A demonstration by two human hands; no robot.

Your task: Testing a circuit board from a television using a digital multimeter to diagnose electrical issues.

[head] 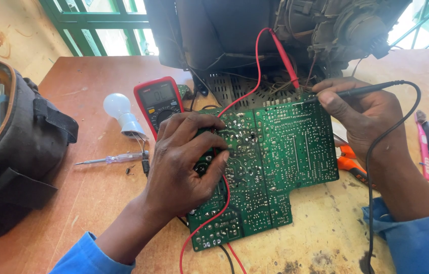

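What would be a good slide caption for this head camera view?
Left hand steadies a green circuit board while the right hand touches a black probe to its edge, red multimeter nearby.

I see a worn wooden table (98,198); left of the green circuit board (275,162) lie multimeter (157,104), bulb (120,114), screwdriver (110,159), tool bag (16,152).

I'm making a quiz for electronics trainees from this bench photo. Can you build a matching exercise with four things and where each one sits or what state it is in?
Things:
1. black probe
2. multimeter
3. light bulb
4. tool bag

Places or states:
A. lying on the wooden table, left of the red meter
B. held in the right hand, tip at the circuit board's top edge
C. open, at the table's far left
D. red-cased, just above the left hand

Pairs: 1-B, 2-D, 3-A, 4-C
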